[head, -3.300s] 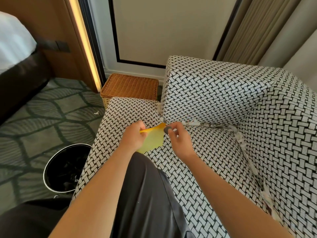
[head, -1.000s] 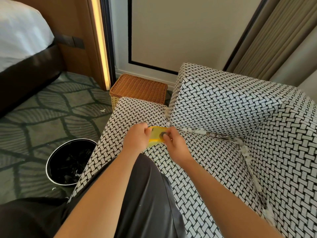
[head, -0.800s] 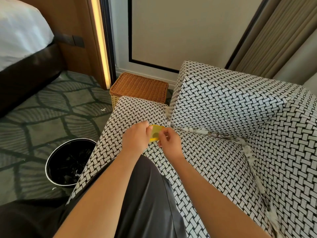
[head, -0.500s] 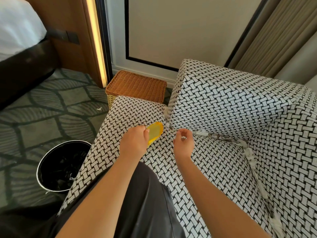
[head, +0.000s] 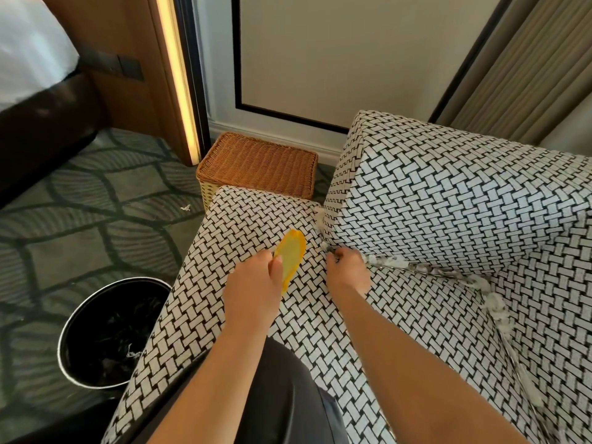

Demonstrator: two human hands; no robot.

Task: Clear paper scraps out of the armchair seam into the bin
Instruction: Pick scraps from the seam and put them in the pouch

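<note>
We look down from the person's head onto a black-and-white woven armchair (head: 448, 200). Both bare forearms reach forward over its seat cushion (head: 426, 318), and a knee in dark trousers (head: 288, 398) shows at the bottom edge.

The left hand (head: 256, 283) pinches a yellow sheet (head: 291, 253) between thumb and fingers. The sheet is bowed into a curve and tilts up and away from the hand, just above the seat.

The right hand (head: 347, 270) sits at the left end of the seam (head: 448, 274), where the seat meets the upright cushion. Its fingers curl down into the gap, and we cannot tell whether they hold anything.

White and grey paper scraps (head: 390, 261) are wedged in that seam, starting just beside the right hand and running to the right. More scraps (head: 495, 304) fill the corner and trail down the seam along the chair's right side.

The bin (head: 93, 312), round and black with a pale rim, stands on the patterned carpet (head: 96, 193) to the left of the chair, close to its front corner. A few pale shreds lie inside it.

One small scrap (head: 185, 207) lies on the carpet, well apart from the bin. A brown wicker basket (head: 259, 165) stands against the far side of the chair, by the wall. A bed (head: 35, 123) with white linen fills the upper left, and beige curtains (head: 528, 65) hang at the upper right.
</note>
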